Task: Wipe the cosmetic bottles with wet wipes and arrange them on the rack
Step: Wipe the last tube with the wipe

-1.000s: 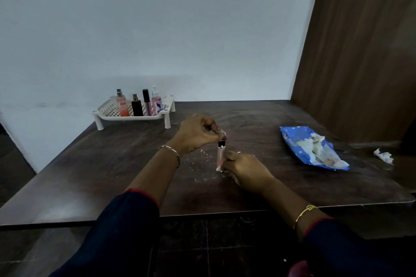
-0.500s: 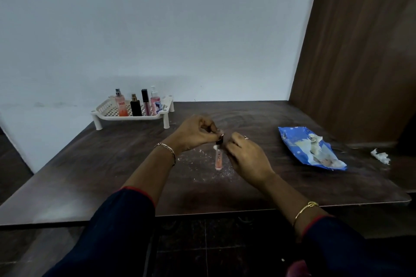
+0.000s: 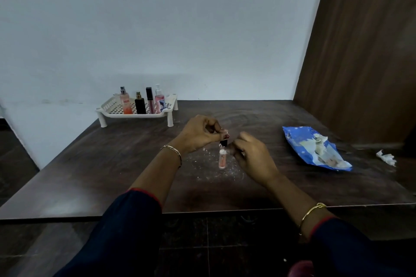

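Left hand (image 3: 200,135) pinches tube (image 3: 222,161), table (image 3: 112,164) edges distant.

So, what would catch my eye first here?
Mid-table, the left hand pinches the black cap of a small pink tube, holding it upright, with the right hand close beside it. At the far left stands a white rack holding four bottles; at the right lies an opened blue wet-wipe pack.

The rack (image 3: 108,105) stands far left on the surface (image 3: 112,164), four bottles (image 3: 140,105) upright in it. At centre the tube (image 3: 222,159) is upright below your left hand (image 3: 198,134), just left of your right hand (image 3: 252,157). The pack (image 3: 299,141) lies to the right, a wipe (image 3: 386,157) beyond it.
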`<state>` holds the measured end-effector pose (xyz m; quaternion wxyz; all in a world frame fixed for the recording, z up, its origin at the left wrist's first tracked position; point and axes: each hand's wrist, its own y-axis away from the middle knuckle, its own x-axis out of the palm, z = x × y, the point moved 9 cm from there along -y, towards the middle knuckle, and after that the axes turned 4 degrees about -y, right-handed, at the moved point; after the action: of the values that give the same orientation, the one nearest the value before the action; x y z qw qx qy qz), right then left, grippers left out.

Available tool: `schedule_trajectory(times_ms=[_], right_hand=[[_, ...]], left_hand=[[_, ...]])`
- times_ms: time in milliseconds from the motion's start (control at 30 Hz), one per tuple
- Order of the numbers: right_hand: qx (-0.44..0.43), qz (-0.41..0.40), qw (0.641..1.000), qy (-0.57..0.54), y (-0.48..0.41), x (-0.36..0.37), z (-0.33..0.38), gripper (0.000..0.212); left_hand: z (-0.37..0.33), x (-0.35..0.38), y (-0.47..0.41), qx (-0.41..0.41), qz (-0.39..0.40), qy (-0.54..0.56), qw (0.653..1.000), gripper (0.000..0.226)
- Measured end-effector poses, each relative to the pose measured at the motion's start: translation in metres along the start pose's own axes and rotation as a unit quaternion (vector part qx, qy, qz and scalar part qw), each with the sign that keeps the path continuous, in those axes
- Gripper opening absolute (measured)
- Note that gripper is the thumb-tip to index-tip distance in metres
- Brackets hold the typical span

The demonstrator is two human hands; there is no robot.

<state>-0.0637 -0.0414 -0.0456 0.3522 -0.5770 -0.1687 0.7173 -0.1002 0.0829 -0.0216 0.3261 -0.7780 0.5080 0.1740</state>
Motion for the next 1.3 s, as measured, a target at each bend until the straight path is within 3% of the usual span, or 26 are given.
schedule_trajectory(times_ms=[200,300,433,500,600,700,800,900,967,1100,1300], right_hand=[[0.063,-0.093,0.992,-0.061,0.000,-0.010,-0.010,0.020],[0.075,-0.056,0.994,-0.058,0.004,0.003,-0.016,0.014],[0.079,0.058,0.995,-0.006,0.019,0.034,-0.028,0.008],[0.077,0.064,0.995,-0.006,0.021,0.037,-0.028,0.007],[0.091,0.052,0.994,-0.022,0.013,0.031,-0.027,0.010],[0.160,-0.007,0.984,-0.076,0.006,0.019,-0.033,0.008],[0.255,-0.088,0.940,-0.210,0.000,0.010,-0.038,0.013],[0.306,-0.119,0.883,-0.337,-0.012,0.025,-0.036,0.015],[0.313,-0.112,0.865,-0.377,-0.023,0.042,-0.029,0.017],[0.309,-0.083,0.865,-0.387,-0.047,0.080,-0.008,0.021],[0.277,-0.069,0.890,-0.357,-0.090,0.125,0.020,0.015]], left_hand=[[-0.001,0.000,0.001,-0.002,-0.011,0.005,1.000,0.019],[0.001,0.000,0.001,-0.005,-0.019,0.012,1.000,0.019],[0.000,0.001,0.007,0.006,-0.027,-0.004,1.000,0.019],[-0.001,0.000,0.009,0.019,-0.039,-0.020,0.999,0.018],[0.000,-0.002,0.011,0.016,-0.052,-0.004,0.998,0.016],[0.004,-0.004,0.013,-0.002,-0.056,0.025,0.998,0.016],[0.014,-0.015,0.014,-0.023,-0.063,0.083,0.994,0.015],[0.025,-0.042,0.018,-0.032,-0.110,0.079,0.990,0.025],[0.035,-0.066,0.024,-0.046,-0.146,0.076,0.985,0.032],[0.065,-0.129,0.035,-0.077,-0.223,0.019,0.972,0.034],[0.119,-0.229,0.051,-0.153,-0.347,-0.091,0.921,0.027]])
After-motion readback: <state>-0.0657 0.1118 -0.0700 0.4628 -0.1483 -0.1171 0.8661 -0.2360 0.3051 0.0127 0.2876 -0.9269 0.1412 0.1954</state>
